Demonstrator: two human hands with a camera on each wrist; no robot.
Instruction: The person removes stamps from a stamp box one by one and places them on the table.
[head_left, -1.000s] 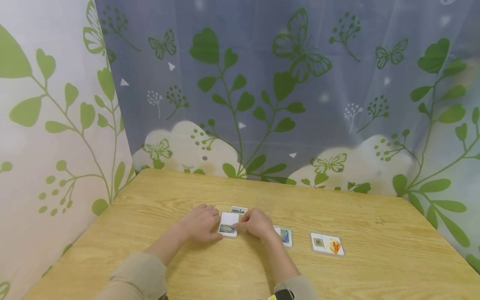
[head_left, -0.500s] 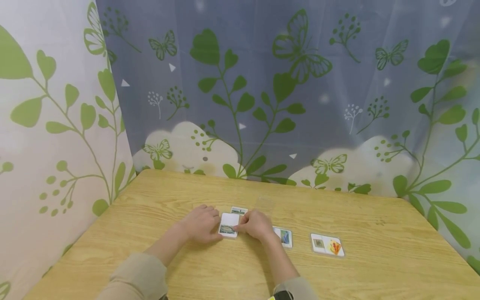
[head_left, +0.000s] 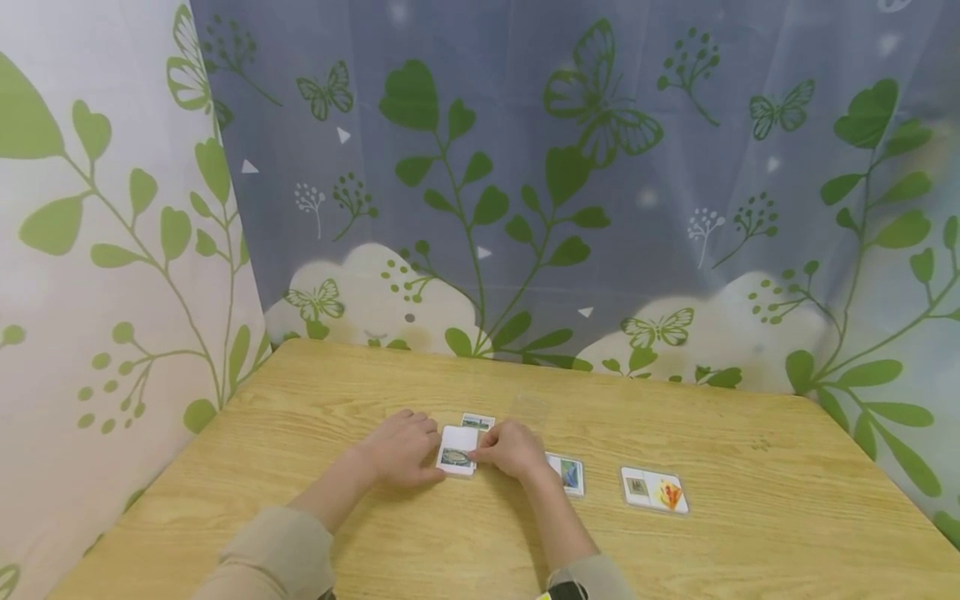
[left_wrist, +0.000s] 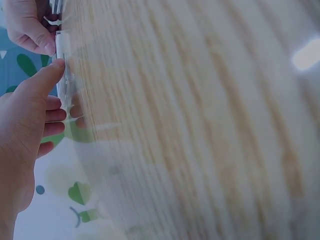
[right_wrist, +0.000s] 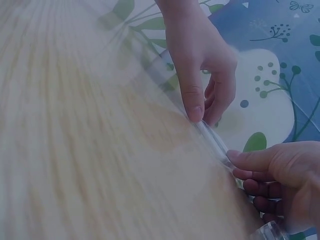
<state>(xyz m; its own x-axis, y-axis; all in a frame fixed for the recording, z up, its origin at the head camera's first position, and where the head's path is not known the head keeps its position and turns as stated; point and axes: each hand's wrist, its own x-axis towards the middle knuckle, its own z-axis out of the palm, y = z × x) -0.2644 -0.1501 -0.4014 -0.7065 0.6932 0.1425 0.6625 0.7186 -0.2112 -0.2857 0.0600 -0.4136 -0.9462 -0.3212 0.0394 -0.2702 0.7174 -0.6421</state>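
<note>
A white card point(head_left: 456, 440) with a small oval picture on its lower half lies on the table, between both hands. My left hand point(head_left: 405, 448) rests along its left side, thumb by the near corner; in the left wrist view the left thumb point(left_wrist: 52, 75) touches the edge of the clear-edged card while the other fingers lie loosely on the tabletop. From the other side, my right hand point(head_left: 513, 450) pinches the card's right edge between thumb and fingers. In the right wrist view, the right thumb point(right_wrist: 245, 158) is on that edge.
Behind the held card lies another picture card point(head_left: 477, 421). A blue-green card point(head_left: 572, 475) is partly covered by the right forearm, and a clear-cased card with an orange picture point(head_left: 654, 489) lies farther right. A faint transparent piece point(head_left: 531, 406) sits beyond. Patterned curtains point(head_left: 480, 183) stand behind the wooden table point(head_left: 750, 467).
Both hands stay at the same card. A thin white edge now shows at its lower right, beside the right fingertips.
</note>
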